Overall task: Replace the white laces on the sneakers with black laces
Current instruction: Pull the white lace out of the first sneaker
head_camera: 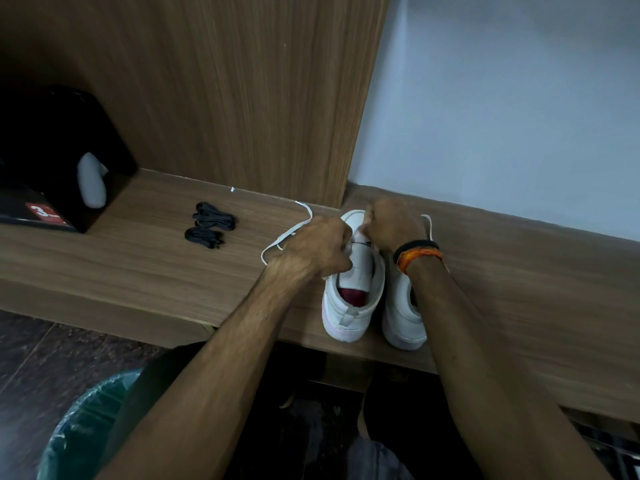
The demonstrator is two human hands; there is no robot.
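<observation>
At the front edge of the wooden ledge, two white sneakers stand side by side, heels toward the person: the left sneaker and the right sneaker. Both hands work over the left one; the left hand curls round the white lace, the right hand pinches near the tongue. Two bundles of black laces lie well apart to the left, bare wood between. A black box sits at the left end.
</observation>
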